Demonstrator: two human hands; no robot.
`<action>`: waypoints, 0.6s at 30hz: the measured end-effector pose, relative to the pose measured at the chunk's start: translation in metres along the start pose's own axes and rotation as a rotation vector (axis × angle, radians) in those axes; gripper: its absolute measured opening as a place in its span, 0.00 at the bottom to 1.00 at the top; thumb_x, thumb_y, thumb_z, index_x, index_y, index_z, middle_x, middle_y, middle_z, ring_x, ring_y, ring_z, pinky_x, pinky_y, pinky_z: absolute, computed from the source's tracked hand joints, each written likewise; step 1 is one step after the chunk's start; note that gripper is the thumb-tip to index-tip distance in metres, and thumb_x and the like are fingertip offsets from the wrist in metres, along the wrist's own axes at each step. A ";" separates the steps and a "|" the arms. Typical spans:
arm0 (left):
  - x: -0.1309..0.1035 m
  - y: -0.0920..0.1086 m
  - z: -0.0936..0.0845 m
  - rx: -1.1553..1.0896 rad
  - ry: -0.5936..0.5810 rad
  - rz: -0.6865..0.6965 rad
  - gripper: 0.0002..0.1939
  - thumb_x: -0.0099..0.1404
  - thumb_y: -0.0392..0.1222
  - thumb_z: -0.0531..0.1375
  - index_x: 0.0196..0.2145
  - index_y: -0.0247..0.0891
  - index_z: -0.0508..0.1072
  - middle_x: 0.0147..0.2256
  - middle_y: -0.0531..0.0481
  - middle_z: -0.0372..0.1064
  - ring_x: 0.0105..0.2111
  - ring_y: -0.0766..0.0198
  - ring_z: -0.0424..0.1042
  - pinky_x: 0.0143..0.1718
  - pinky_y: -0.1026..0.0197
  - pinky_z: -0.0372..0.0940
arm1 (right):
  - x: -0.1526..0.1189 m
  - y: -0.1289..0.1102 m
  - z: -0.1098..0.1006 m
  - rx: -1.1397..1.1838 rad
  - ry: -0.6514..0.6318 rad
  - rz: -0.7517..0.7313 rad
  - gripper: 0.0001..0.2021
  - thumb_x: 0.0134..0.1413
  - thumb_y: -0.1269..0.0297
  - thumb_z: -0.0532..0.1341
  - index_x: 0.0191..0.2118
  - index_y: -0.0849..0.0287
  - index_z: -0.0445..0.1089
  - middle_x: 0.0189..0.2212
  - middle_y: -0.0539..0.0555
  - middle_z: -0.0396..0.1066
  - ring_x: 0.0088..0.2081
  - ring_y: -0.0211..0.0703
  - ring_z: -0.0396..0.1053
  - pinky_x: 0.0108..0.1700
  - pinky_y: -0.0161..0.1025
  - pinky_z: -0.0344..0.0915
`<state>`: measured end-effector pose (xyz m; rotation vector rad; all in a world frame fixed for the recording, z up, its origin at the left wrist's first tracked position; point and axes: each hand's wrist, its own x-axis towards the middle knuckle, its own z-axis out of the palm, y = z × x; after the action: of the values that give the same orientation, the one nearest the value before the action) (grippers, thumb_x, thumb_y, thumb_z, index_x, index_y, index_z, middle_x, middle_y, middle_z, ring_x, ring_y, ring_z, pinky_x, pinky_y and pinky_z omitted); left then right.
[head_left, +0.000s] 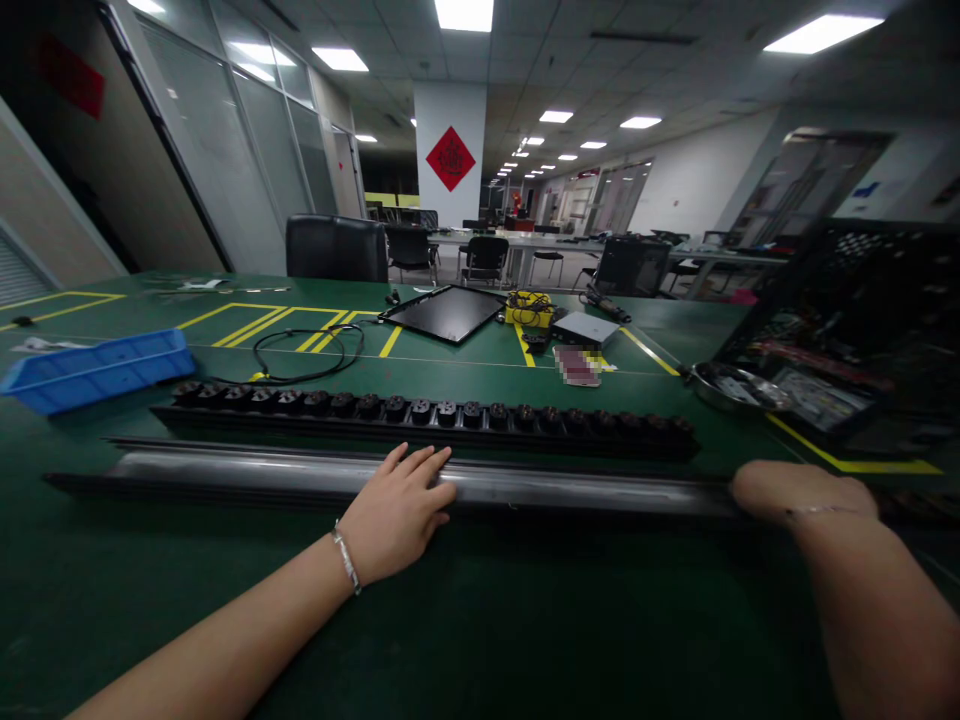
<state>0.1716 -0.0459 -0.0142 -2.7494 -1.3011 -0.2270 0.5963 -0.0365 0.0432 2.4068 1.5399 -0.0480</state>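
Observation:
A long dark metal channel (pixel 247 470) with a shiny grey inner face lies across the green table. My left hand (pixel 401 510) rests on its middle, fingers stretched out over the metal. At the channel's right end is my right hand (pixel 802 490), smeared by motion, its fingers hidden behind the hand. Whether it grips the channel I cannot tell. Just behind the channel, roughly parallel to it, lies a long black strip with a row of round black sockets (pixel 446 412).
A blue bin (pixel 105 370) stands at the left, near a coiled black cable (pixel 307 355). Farther back lie a black panel (pixel 450 313), a yellow box (pixel 529 308) and a grey box (pixel 585 328). A metal bowl (pixel 735 388) and an open black case (pixel 847 330) occupy the right.

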 end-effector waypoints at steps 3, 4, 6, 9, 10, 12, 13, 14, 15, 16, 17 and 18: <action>0.001 0.002 -0.008 0.011 -0.046 -0.018 0.07 0.59 0.38 0.58 0.37 0.42 0.70 0.59 0.42 0.58 0.57 0.49 0.58 0.56 0.41 0.52 | -0.015 -0.021 -0.010 -0.006 -0.113 -0.121 0.15 0.50 0.69 0.50 0.27 0.64 0.75 0.35 0.68 0.73 0.37 0.55 0.72 0.37 0.47 0.63; 0.000 0.002 -0.011 0.018 -0.062 -0.027 0.08 0.58 0.38 0.58 0.37 0.42 0.71 0.58 0.42 0.58 0.57 0.49 0.59 0.56 0.41 0.52 | -0.021 -0.028 -0.012 -0.008 -0.133 -0.166 0.15 0.51 0.68 0.50 0.29 0.63 0.75 0.35 0.67 0.73 0.37 0.54 0.72 0.37 0.46 0.63; -0.003 -0.003 -0.016 0.033 -0.106 -0.051 0.09 0.58 0.37 0.57 0.38 0.42 0.72 0.58 0.41 0.59 0.56 0.49 0.60 0.56 0.41 0.53 | -0.033 -0.040 -0.015 -0.007 -0.147 -0.265 0.15 0.51 0.67 0.51 0.37 0.62 0.74 0.37 0.64 0.73 0.39 0.52 0.71 0.39 0.44 0.63; -0.012 -0.018 -0.024 0.032 -0.191 -0.111 0.10 0.56 0.37 0.57 0.37 0.43 0.73 0.57 0.42 0.60 0.55 0.51 0.62 0.56 0.41 0.52 | -0.050 -0.051 -0.016 0.036 -0.132 -0.443 0.21 0.48 0.66 0.56 0.51 0.59 0.68 0.45 0.58 0.71 0.43 0.50 0.70 0.45 0.43 0.64; -0.015 -0.025 -0.027 0.022 -0.224 -0.137 0.10 0.55 0.37 0.57 0.36 0.43 0.73 0.56 0.43 0.61 0.54 0.51 0.63 0.56 0.41 0.52 | -0.054 -0.053 -0.015 0.062 -0.119 -0.494 0.25 0.46 0.65 0.57 0.54 0.58 0.65 0.47 0.58 0.70 0.45 0.50 0.69 0.47 0.43 0.64; -0.020 -0.040 -0.033 0.002 -0.291 -0.191 0.09 0.54 0.38 0.57 0.34 0.45 0.74 0.55 0.47 0.61 0.51 0.52 0.66 0.54 0.41 0.54 | -0.058 -0.058 -0.012 0.106 -0.082 -0.560 0.31 0.44 0.63 0.60 0.58 0.59 0.61 0.51 0.58 0.67 0.48 0.50 0.68 0.50 0.43 0.63; -0.022 -0.048 -0.037 -0.003 -0.325 -0.214 0.09 0.53 0.38 0.57 0.33 0.45 0.74 0.55 0.48 0.61 0.49 0.52 0.67 0.52 0.42 0.56 | -0.059 -0.061 -0.010 0.113 -0.059 -0.582 0.34 0.43 0.62 0.61 0.60 0.60 0.58 0.53 0.58 0.65 0.50 0.51 0.66 0.52 0.43 0.62; -0.023 -0.057 -0.040 -0.005 -0.361 -0.238 0.09 0.52 0.38 0.57 0.32 0.45 0.74 0.55 0.49 0.61 0.47 0.51 0.68 0.50 0.43 0.58 | -0.058 -0.064 -0.008 0.105 -0.031 -0.604 0.36 0.43 0.62 0.62 0.61 0.61 0.57 0.55 0.59 0.63 0.52 0.51 0.64 0.54 0.44 0.61; -0.025 -0.066 -0.042 -0.006 -0.395 -0.261 0.09 0.51 0.37 0.57 0.31 0.44 0.74 0.55 0.49 0.60 0.46 0.51 0.69 0.47 0.46 0.61 | -0.058 -0.067 -0.006 0.086 0.002 -0.617 0.37 0.42 0.62 0.62 0.62 0.62 0.55 0.56 0.60 0.61 0.55 0.52 0.62 0.55 0.44 0.59; -0.027 -0.075 -0.044 -0.008 -0.428 -0.284 0.10 0.49 0.37 0.57 0.31 0.43 0.74 0.54 0.49 0.60 0.44 0.52 0.70 0.44 0.48 0.63 | -0.057 -0.071 -0.003 0.063 0.036 -0.622 0.38 0.42 0.63 0.63 0.62 0.63 0.55 0.57 0.61 0.59 0.56 0.53 0.59 0.57 0.46 0.57; -0.030 -0.084 -0.045 -0.012 -0.461 -0.309 0.11 0.48 0.36 0.57 0.31 0.43 0.74 0.54 0.49 0.60 0.42 0.53 0.70 0.41 0.51 0.64 | -0.056 -0.075 -0.001 0.045 0.066 -0.625 0.38 0.42 0.63 0.64 0.61 0.63 0.56 0.57 0.62 0.59 0.57 0.54 0.58 0.57 0.47 0.56; -0.033 -0.094 -0.045 -0.020 -0.491 -0.333 0.13 0.46 0.35 0.57 0.31 0.42 0.74 0.53 0.49 0.61 0.40 0.54 0.71 0.38 0.53 0.65 | -0.056 -0.079 0.001 0.038 0.087 -0.632 0.37 0.42 0.63 0.64 0.61 0.64 0.57 0.57 0.62 0.60 0.57 0.55 0.58 0.57 0.48 0.56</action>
<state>0.0741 -0.0181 0.0266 -2.6822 -1.8738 0.4484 0.5012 -0.0555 0.0347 1.8701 2.2921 -0.1009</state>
